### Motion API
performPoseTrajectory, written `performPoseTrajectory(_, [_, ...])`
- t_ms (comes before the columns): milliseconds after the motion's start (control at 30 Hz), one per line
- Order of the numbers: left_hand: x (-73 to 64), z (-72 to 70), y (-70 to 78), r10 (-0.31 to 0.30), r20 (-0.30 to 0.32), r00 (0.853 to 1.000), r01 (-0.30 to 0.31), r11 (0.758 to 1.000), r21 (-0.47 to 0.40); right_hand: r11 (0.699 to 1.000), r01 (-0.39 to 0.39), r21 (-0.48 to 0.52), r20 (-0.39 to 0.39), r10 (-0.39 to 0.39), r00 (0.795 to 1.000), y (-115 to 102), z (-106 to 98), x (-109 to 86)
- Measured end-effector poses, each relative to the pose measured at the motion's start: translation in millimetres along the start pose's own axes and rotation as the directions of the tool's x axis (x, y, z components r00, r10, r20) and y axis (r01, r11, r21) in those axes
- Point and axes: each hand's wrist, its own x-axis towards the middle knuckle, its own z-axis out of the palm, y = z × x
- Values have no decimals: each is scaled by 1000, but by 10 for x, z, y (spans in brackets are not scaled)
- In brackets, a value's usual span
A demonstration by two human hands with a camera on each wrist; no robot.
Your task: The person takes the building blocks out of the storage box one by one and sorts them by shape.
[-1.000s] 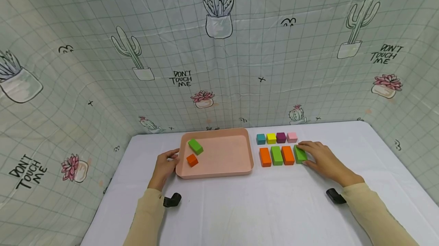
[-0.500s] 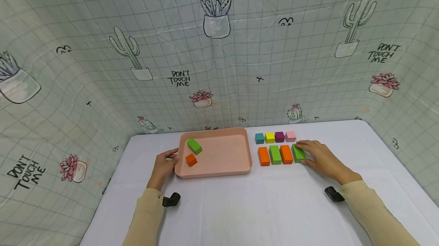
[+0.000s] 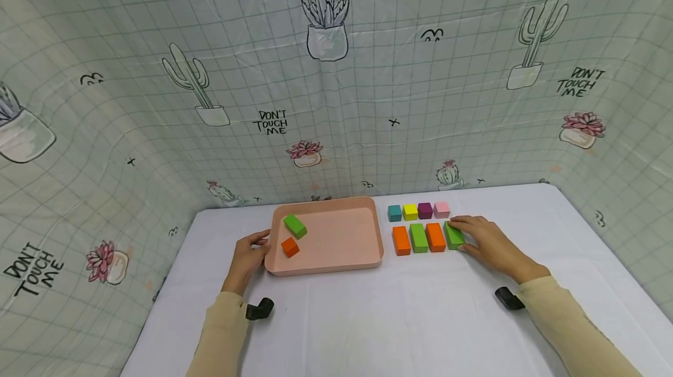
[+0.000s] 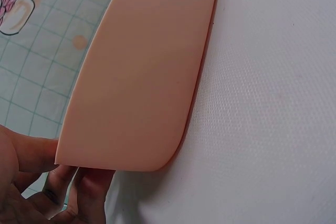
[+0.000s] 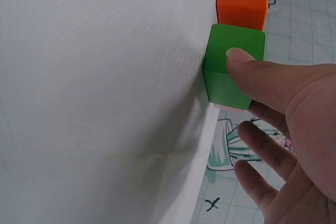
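In the head view, my left hand (image 3: 248,257) rests its fingers against the outer left side of a shallow pink tray (image 3: 344,267). Close up, several fingers (image 4: 90,190) show at the tray's end wall, partly hidden behind it. A green block (image 3: 294,225) and a small orange block (image 3: 290,247) lie inside, near the tray's left end. My right hand (image 3: 489,244) pinches a long green block (image 5: 231,51) between thumb and forefinger, at the right end of the front row. The thumb (image 5: 257,74) lies on the block's near face while other fingers spread away from it.
Beside the held block stand an orange block (image 3: 435,237), a green block (image 3: 419,238) and another orange block (image 3: 401,241). Behind them sit teal (image 3: 394,213), yellow (image 3: 410,212), purple (image 3: 425,210) and pink (image 3: 441,209) cubes. A patterned cloth (image 3: 368,102) walls off the white table (image 3: 357,330).
The whole head view has shifted slightly leftward. The green block under my right hand now stands closer to its orange neighbour. My left hand stays at the tray.
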Motion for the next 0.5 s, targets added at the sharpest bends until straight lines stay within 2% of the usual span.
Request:
performPoseTrajectory(233, [-5, -1, -10, 16, 7, 1000, -17, 1000, 13, 1000, -3, -2, 2, 3, 1000, -10, -1, -21])
performPoseTrajectory(500, [5, -1, -17, 4, 3, 1000, -4, 1000, 17, 1000, -4, -2, 6, 4, 1000, -21, -14, -17])
